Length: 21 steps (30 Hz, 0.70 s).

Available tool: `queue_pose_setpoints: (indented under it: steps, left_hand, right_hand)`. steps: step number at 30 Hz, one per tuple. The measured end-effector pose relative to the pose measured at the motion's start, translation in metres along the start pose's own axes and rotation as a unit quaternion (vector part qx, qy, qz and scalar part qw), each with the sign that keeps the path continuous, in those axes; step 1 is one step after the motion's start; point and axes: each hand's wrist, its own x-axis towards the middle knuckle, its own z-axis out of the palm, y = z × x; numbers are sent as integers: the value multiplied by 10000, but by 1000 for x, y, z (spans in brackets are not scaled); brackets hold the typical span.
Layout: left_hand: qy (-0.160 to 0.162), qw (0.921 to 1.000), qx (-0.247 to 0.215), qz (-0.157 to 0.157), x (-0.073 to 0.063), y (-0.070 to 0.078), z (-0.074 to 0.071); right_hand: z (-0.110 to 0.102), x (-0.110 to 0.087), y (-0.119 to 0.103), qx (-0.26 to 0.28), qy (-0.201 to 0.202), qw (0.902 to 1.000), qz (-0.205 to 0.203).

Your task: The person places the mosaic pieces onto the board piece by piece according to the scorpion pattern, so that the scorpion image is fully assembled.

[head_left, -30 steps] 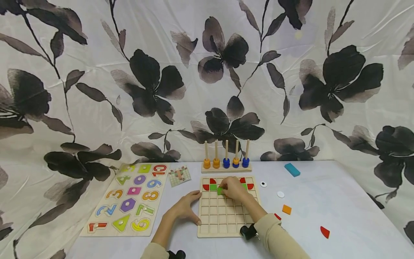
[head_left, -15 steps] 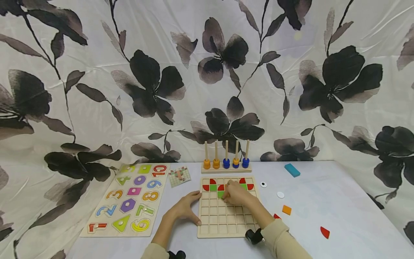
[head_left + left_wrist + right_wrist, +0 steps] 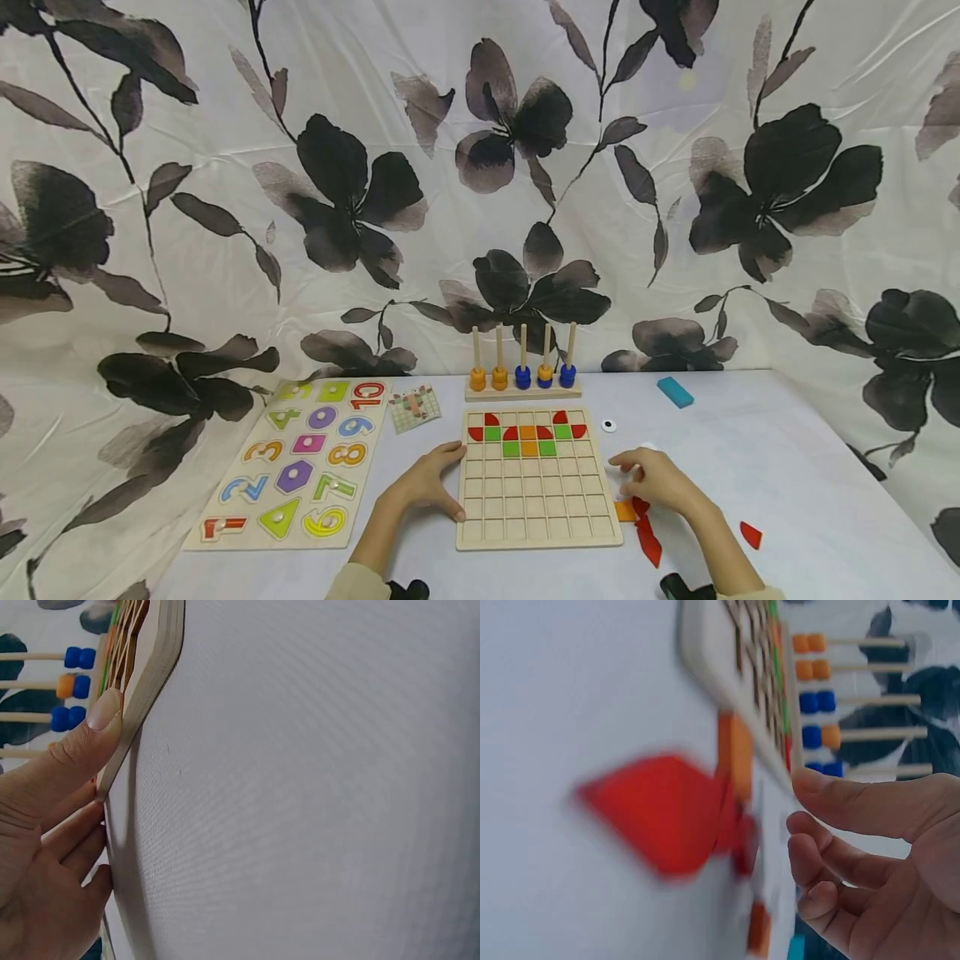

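A wooden grid board point(image 3: 540, 508) lies flat at the centre of the head view, its far rows filled with red quarter-round, green square and orange square pieces. My left hand point(image 3: 430, 482) is spread along its left edge, thumb and fingertips touching the rim; the left wrist view shows the thumb point(image 3: 105, 712) against the board's side. My right hand point(image 3: 654, 479) is off the board's right side, above the loose pieces, with nothing between its thumb and bent fingers. Below that hand are several red pieces point(image 3: 648, 542) and an orange square point(image 3: 625, 511); a red piece point(image 3: 656, 814) looms blurred in the right wrist view.
Behind the board stands a peg rack point(image 3: 523, 392) with orange and blue beads. A number-and-shape puzzle point(image 3: 296, 517) and a small pattern card point(image 3: 415, 408) lie to the left. On the right are a teal block point(image 3: 676, 392), a white disc point(image 3: 609, 426) and a red quarter-round point(image 3: 751, 535).
My right hand has left the board's upper rows and moved right, over the loose pieces. Orange and green pieces it covered are now visible on the board. My left hand stays at the edge.
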Motion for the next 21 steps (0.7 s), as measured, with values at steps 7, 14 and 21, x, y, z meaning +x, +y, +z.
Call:
queue_pose_setpoints:
  steps: [7, 14, 21]
  left_hand:
    - [2, 10000, 19, -3, -1, 2, -1]
    - [-13, 10000, -28, -45, -1, 4, -1]
    - [-10, 10000, -45, -14, 0, 1, -1]
  right_hand:
    - [-18, -29, 33, -439, 720, 9955, 430]
    - [-19, -28, 49, -510, 561, 9941, 778]
    - [-16, -23, 48, -650, 662, 9937, 629]
